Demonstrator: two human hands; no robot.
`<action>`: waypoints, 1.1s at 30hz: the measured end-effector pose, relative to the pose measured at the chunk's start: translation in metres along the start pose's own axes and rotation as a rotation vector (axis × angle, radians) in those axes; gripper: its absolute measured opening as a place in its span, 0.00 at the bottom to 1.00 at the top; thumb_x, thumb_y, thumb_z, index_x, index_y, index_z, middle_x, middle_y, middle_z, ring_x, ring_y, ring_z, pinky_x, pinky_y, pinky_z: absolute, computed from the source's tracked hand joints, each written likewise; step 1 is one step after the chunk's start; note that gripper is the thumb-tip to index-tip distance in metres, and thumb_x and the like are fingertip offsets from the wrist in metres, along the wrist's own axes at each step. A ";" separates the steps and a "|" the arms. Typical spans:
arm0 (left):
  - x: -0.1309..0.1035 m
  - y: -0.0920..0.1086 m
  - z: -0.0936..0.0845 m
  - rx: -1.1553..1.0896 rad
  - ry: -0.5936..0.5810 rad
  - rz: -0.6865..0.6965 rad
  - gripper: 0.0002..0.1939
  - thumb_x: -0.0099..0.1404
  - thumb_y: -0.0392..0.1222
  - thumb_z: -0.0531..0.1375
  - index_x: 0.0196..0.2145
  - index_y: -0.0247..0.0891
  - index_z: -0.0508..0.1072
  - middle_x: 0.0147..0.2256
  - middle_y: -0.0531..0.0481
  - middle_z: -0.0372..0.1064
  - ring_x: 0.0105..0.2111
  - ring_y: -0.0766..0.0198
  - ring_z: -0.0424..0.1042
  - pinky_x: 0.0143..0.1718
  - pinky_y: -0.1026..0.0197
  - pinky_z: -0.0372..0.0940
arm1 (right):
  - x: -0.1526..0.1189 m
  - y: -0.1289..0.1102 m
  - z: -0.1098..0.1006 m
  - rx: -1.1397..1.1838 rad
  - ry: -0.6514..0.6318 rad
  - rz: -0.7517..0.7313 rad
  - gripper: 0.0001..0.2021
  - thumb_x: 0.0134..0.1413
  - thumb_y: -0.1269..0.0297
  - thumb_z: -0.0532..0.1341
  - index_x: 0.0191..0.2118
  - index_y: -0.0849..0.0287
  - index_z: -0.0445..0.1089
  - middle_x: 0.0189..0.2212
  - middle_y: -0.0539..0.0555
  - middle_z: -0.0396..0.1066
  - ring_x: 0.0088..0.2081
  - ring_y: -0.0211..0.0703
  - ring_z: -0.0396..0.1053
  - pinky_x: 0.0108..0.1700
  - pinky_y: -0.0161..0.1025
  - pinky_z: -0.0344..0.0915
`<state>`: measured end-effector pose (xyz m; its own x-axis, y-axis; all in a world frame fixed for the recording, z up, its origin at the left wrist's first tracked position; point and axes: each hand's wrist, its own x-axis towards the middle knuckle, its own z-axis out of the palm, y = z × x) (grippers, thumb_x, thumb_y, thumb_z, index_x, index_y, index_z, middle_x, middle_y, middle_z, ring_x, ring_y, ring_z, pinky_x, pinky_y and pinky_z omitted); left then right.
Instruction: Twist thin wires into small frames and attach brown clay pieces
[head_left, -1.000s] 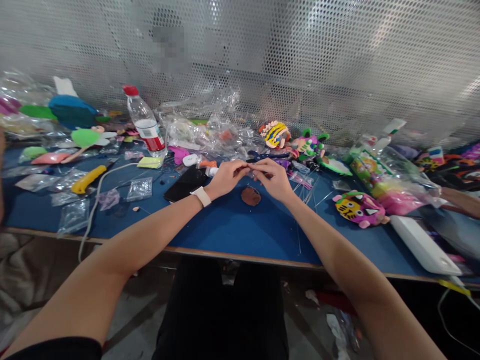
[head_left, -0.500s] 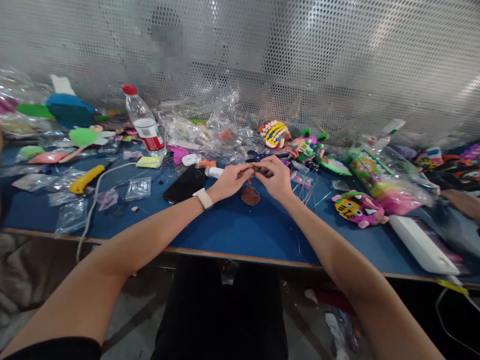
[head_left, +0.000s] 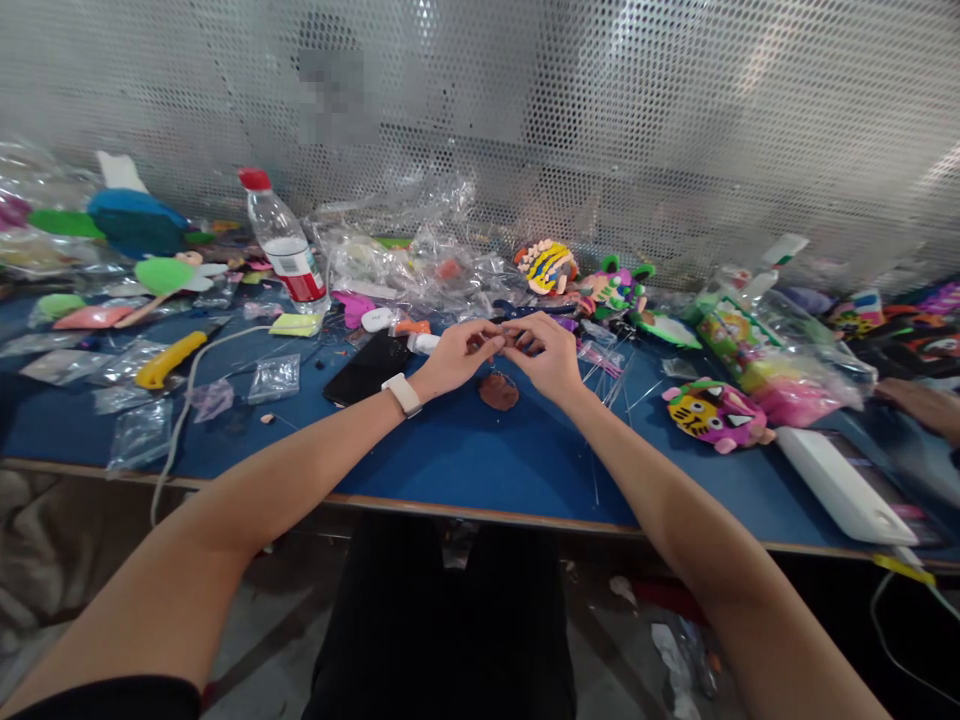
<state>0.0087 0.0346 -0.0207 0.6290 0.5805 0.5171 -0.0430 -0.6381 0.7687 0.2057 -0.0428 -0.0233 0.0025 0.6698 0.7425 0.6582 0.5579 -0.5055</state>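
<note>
My left hand [head_left: 459, 356] and my right hand [head_left: 547, 352] meet fingertip to fingertip above the blue table. Both are closed in a pinch on a small piece of brown clay, mostly covered by the fingers. Just below them a flattened round of brown clay [head_left: 499, 392] lies on the tabletop, touched by neither hand. A black phone [head_left: 367, 368] lies left of my left hand, near my wrist with its pale band. Thin wires [head_left: 616, 378] are scattered to the right of my right hand.
A red-capped bottle [head_left: 289, 250] stands at the back left, near a yellow utility knife [head_left: 171, 360]. Clay animal figures [head_left: 716, 415] and plastic bags [head_left: 420, 260] crowd the table. A white power bank [head_left: 844, 485] lies at right, near another person's hand [head_left: 919, 400].
My fingertips have shifted slightly while staying together in the pinch. The clay round has stayed on the table. At the far right, the other person's hand has moved a little.
</note>
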 end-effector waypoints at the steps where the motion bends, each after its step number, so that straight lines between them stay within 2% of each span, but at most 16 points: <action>1: 0.000 0.000 0.000 0.002 0.011 -0.001 0.22 0.78 0.62 0.63 0.45 0.38 0.80 0.36 0.44 0.81 0.32 0.63 0.77 0.35 0.61 0.71 | 0.000 0.000 0.000 -0.006 -0.003 0.002 0.08 0.65 0.65 0.73 0.49 0.49 0.83 0.42 0.53 0.79 0.32 0.41 0.72 0.32 0.41 0.71; 6: 0.001 0.007 -0.006 0.117 -0.007 0.018 0.22 0.82 0.59 0.58 0.41 0.38 0.79 0.33 0.46 0.79 0.30 0.63 0.75 0.34 0.61 0.68 | 0.003 -0.004 -0.001 0.012 -0.009 0.001 0.03 0.70 0.61 0.70 0.42 0.51 0.83 0.41 0.54 0.80 0.35 0.44 0.75 0.34 0.42 0.72; 10: 0.001 0.009 -0.010 0.373 -0.039 0.155 0.23 0.84 0.52 0.53 0.36 0.39 0.76 0.34 0.45 0.77 0.34 0.59 0.75 0.39 0.57 0.69 | 0.005 -0.008 -0.002 0.038 -0.025 0.108 0.12 0.73 0.53 0.66 0.39 0.54 0.77 0.35 0.52 0.78 0.30 0.42 0.73 0.34 0.42 0.70; 14: 0.000 0.010 -0.011 0.581 -0.126 0.274 0.18 0.83 0.46 0.54 0.37 0.38 0.78 0.37 0.42 0.78 0.38 0.56 0.78 0.41 0.55 0.69 | 0.005 -0.011 -0.004 0.048 -0.064 0.196 0.23 0.76 0.41 0.60 0.33 0.53 0.70 0.25 0.50 0.71 0.26 0.42 0.69 0.32 0.42 0.65; 16: 0.002 0.014 -0.018 0.687 -0.160 0.289 0.16 0.81 0.44 0.55 0.38 0.38 0.80 0.37 0.42 0.79 0.38 0.56 0.78 0.40 0.56 0.69 | 0.005 -0.012 -0.006 0.035 -0.078 0.216 0.28 0.76 0.35 0.57 0.30 0.52 0.66 0.22 0.49 0.67 0.25 0.42 0.67 0.31 0.42 0.63; 18: 0.007 0.021 -0.034 0.784 -0.160 0.257 0.15 0.79 0.44 0.56 0.38 0.39 0.81 0.37 0.43 0.80 0.37 0.57 0.78 0.39 0.56 0.68 | 0.005 -0.012 -0.007 0.025 -0.086 0.226 0.32 0.75 0.31 0.54 0.28 0.52 0.65 0.21 0.50 0.66 0.25 0.43 0.66 0.30 0.42 0.62; 21: 0.017 0.031 -0.074 0.856 -0.146 0.112 0.16 0.77 0.45 0.58 0.37 0.39 0.82 0.37 0.43 0.80 0.36 0.57 0.77 0.41 0.55 0.67 | 0.004 -0.013 -0.007 0.023 -0.092 0.229 0.34 0.75 0.29 0.53 0.27 0.52 0.66 0.22 0.52 0.68 0.26 0.44 0.67 0.30 0.42 0.62; 23: 0.022 0.033 -0.105 0.820 -0.224 -0.002 0.14 0.75 0.48 0.60 0.40 0.39 0.83 0.37 0.44 0.80 0.36 0.57 0.77 0.44 0.55 0.67 | 0.004 -0.014 -0.006 0.022 -0.103 0.225 0.33 0.74 0.30 0.54 0.28 0.53 0.67 0.23 0.52 0.69 0.26 0.44 0.68 0.31 0.42 0.63; 25: 0.026 0.031 -0.134 0.757 -0.356 -0.122 0.14 0.71 0.51 0.65 0.45 0.39 0.84 0.37 0.44 0.80 0.37 0.57 0.76 0.44 0.56 0.66 | 0.004 -0.015 -0.005 0.017 -0.110 0.217 0.33 0.74 0.30 0.55 0.28 0.53 0.68 0.23 0.52 0.70 0.27 0.44 0.69 0.32 0.42 0.63; 27: 0.027 0.026 -0.155 0.770 -0.497 -0.217 0.16 0.65 0.53 0.69 0.44 0.39 0.83 0.38 0.44 0.78 0.37 0.55 0.75 0.44 0.55 0.65 | 0.004 -0.015 -0.005 0.011 -0.108 0.204 0.33 0.74 0.30 0.56 0.28 0.53 0.69 0.23 0.52 0.71 0.28 0.44 0.69 0.32 0.42 0.63; 30: 0.025 0.018 -0.171 0.817 -0.632 -0.344 0.17 0.58 0.50 0.73 0.42 0.39 0.81 0.37 0.45 0.75 0.36 0.55 0.73 0.41 0.57 0.62 | 0.003 -0.015 -0.005 -0.001 -0.097 0.188 0.34 0.73 0.27 0.55 0.27 0.52 0.68 0.22 0.52 0.70 0.27 0.45 0.69 0.31 0.43 0.63; 33: 0.023 0.012 -0.174 0.815 -0.686 -0.392 0.16 0.56 0.48 0.73 0.39 0.40 0.78 0.34 0.47 0.72 0.34 0.56 0.70 0.38 0.58 0.59 | 0.003 -0.015 -0.005 -0.013 -0.096 0.191 0.35 0.72 0.26 0.55 0.26 0.51 0.67 0.21 0.51 0.69 0.26 0.45 0.69 0.31 0.44 0.63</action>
<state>-0.1120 0.1288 0.0657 0.7911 0.5732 -0.2137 0.6109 -0.7580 0.2285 0.1997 -0.0519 -0.0110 0.0562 0.8067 0.5883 0.6623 0.4108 -0.6266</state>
